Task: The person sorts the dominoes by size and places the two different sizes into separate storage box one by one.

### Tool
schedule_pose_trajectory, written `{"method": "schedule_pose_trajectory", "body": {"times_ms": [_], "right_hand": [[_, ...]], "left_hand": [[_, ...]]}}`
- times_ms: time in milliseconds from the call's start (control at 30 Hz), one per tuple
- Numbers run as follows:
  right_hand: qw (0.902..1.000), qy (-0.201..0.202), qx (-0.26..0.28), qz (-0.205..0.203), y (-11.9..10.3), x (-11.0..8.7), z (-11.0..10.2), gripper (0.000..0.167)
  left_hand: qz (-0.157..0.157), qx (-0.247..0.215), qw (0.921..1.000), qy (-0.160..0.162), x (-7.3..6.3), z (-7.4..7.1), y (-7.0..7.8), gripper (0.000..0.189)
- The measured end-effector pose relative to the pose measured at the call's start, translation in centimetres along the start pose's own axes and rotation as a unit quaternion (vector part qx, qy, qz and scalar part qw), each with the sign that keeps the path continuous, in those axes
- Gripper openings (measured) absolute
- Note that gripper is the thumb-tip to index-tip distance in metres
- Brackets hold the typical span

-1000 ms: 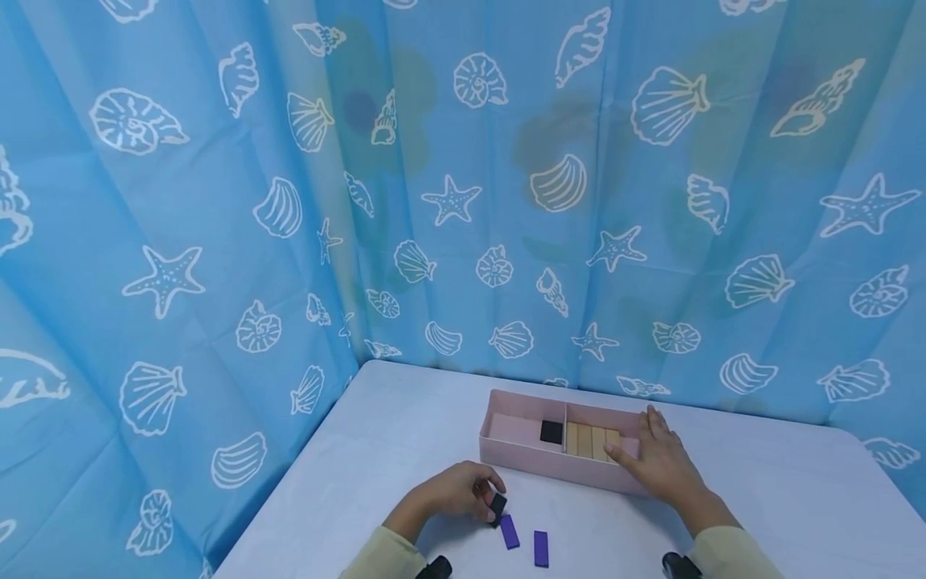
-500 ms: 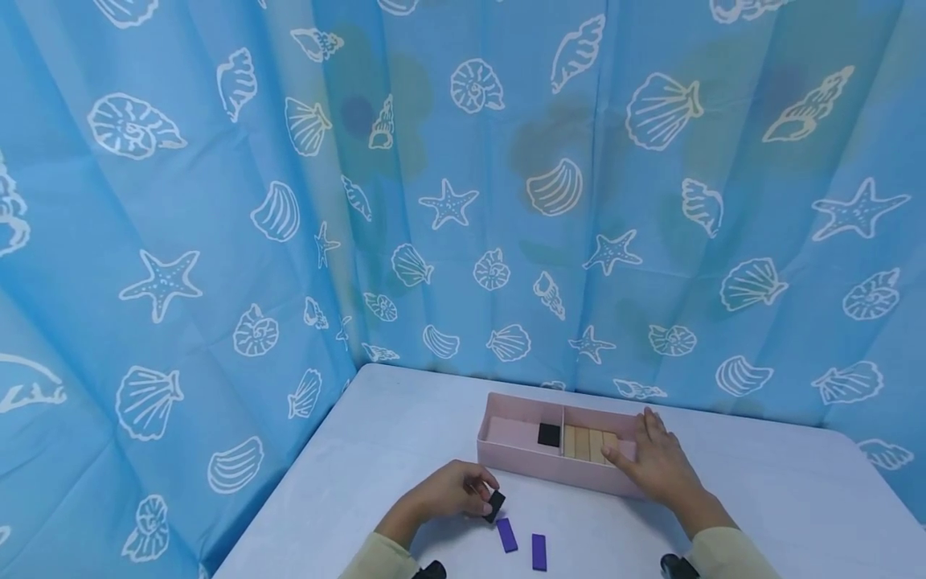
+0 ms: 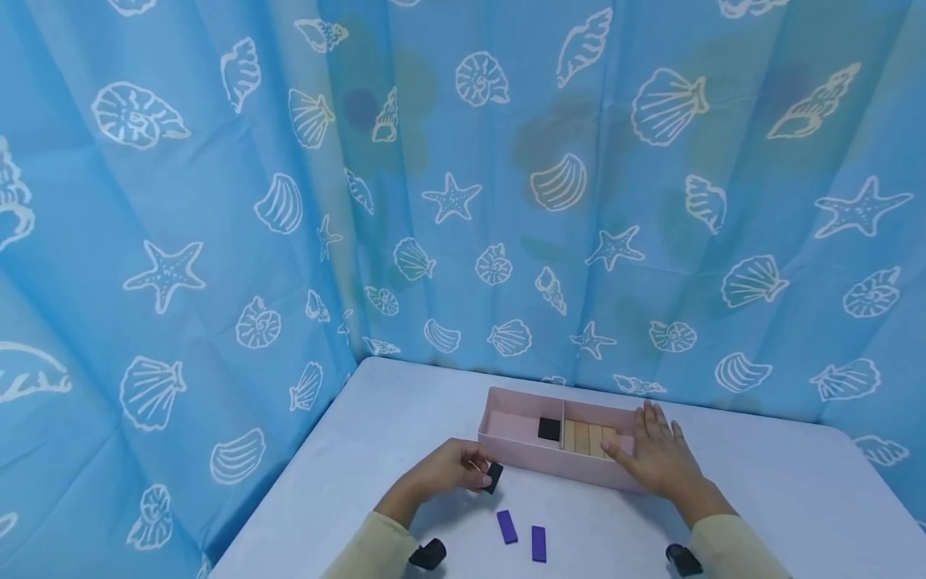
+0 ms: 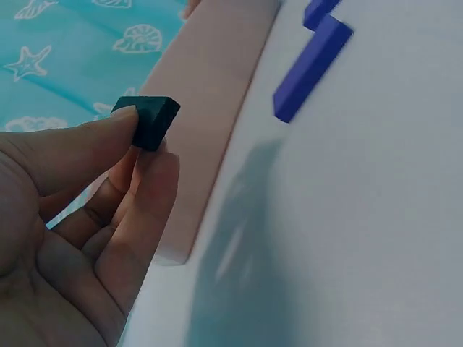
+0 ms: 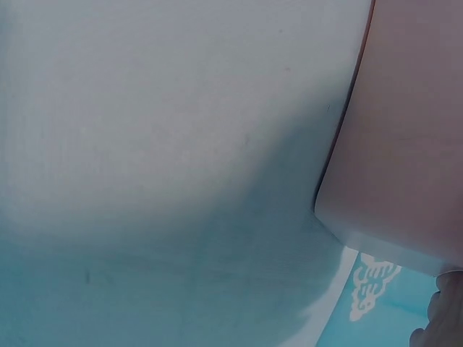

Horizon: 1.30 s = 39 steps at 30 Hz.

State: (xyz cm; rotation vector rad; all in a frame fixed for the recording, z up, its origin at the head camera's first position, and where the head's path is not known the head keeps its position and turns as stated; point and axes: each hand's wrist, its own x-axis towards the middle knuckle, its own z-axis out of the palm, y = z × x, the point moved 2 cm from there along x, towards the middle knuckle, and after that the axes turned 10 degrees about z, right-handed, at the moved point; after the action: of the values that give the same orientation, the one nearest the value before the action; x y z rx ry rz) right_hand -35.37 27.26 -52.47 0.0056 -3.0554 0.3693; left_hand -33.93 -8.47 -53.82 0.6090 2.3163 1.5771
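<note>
White table (image 3: pixel 325 482): left grip (image 3: pixel 452 470) pinches black block (image 3: pixel 494 478).

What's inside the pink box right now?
Pink box, head view: left of the divider, one black block; right of it, a row of tan wooden blocks. The right hand hides part of the right end, and the near wall covers whatever lies just behind it.

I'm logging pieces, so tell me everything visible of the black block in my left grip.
The black block is small, rectangular and flat-faced; its material is unclear. The left grip pinches it by one end, tilted, off the white table, outside the pink box near its front-left corner. Nothing else visibly touches it.
</note>
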Motion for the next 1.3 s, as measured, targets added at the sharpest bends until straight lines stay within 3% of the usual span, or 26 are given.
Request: {"method": "schedule_pose_trajectory", "body": {"times_ms": [233, 733, 967, 1300], "right_hand": [[1.0, -0.007, 0.004, 0.002, 0.3, -0.1, 0.3, 0.109], [0.9995, -0.017, 0.021, 0.014, 0.1, 0.3, 0.3, 0.112], [0.9995, -0.024, 0.017, 0.01, -0.2, 0.0, 0.8, 0.112], [0.9999, -0.013, 0.01, 0.004, 0.0, 0.3, 0.5, 0.111]], "left_hand": [[0.012, -0.038, 0.9991, 0.018, 0.3, -0.6, 1.0, 0.026], [0.053, -0.035, 0.9972, 0.04, 1.2, -1.4, 3.0, 0.025], [0.04, -0.027, 0.9978, 0.044, 1.4, -1.5, 3.1, 0.024], [0.038, 0.005, 0.9984, 0.042, 3.8, -1.9, 3.5, 0.022]]}}
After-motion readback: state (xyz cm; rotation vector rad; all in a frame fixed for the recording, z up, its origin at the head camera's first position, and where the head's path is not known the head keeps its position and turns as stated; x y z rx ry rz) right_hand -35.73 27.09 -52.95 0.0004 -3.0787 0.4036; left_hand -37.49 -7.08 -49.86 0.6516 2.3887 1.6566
